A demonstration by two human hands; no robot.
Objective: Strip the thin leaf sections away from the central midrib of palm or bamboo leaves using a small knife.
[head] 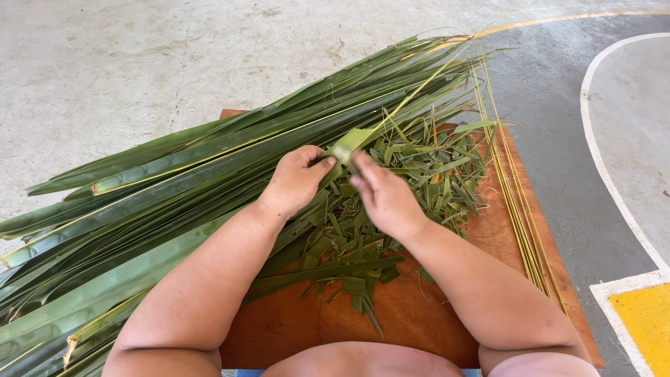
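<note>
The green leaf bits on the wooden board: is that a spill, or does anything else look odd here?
No spill: the cut leaf scraps lie heaped on the wooden board under the left hand and right hand, which pinch a leaf strip. Long leaves overhang the board's left edge onto the concrete floor; thin midribs lie in a neat row at the right.

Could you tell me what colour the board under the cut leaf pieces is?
Reddish-brown, seen in the head view: the board.
</note>
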